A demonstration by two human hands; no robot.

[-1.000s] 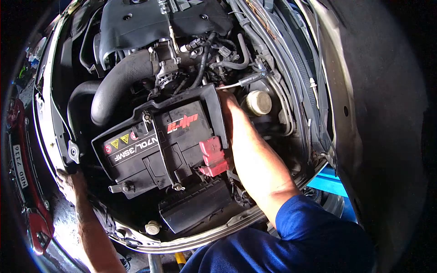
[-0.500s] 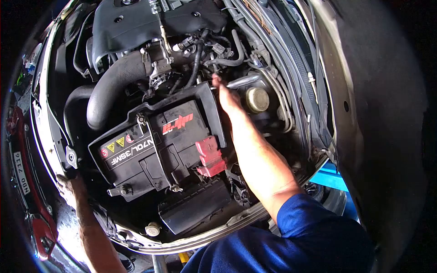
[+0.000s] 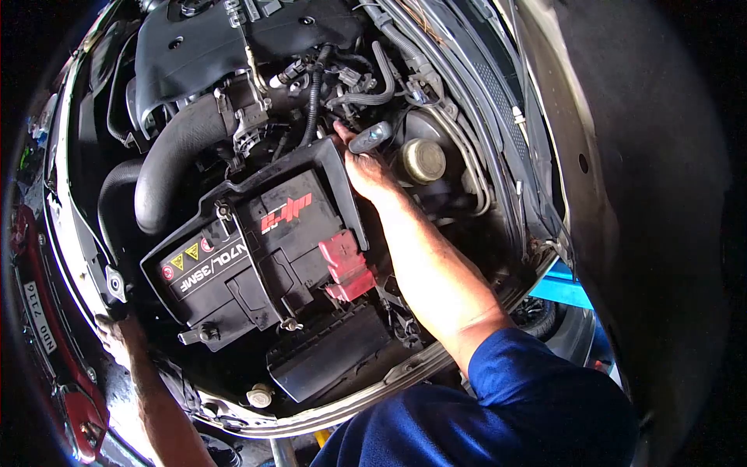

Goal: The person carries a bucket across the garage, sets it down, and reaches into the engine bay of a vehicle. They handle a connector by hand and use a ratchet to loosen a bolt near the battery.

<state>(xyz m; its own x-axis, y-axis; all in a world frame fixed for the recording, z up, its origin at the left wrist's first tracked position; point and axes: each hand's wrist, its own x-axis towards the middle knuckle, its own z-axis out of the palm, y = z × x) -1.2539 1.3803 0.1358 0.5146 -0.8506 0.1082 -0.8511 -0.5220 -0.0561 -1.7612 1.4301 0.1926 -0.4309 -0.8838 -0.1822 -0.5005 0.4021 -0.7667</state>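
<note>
Deep beside the battery's far right corner, my right hand [image 3: 366, 173] is closed round a short grey metal handle that looks like a ratchet wrench [image 3: 370, 138]. The tool's working end is hidden among the hoses. A black car battery [image 3: 257, 257] with red lettering lies just left of that hand, under a metal hold-down bar [image 3: 261, 268]. Its red terminal cover [image 3: 346, 266] is near my right forearm. At the far left, my left hand [image 3: 119, 338] leans on the car's front edge, fingers laid over it and partly in shadow.
A black engine cover [image 3: 233, 54] and a thick intake hose [image 3: 171, 156] fill the far side. A round reservoir cap [image 3: 424, 160] sits right of my right hand. Nearer are a black fuse box [image 3: 331, 354] and the fender edge [image 3: 350, 409]. A red car [image 3: 39, 311] stands at left.
The grey tool has swung from pointing right of my right hand to standing above it, nearer the camera. The view has shifted slightly; my left hand stays on the car's edge.
</note>
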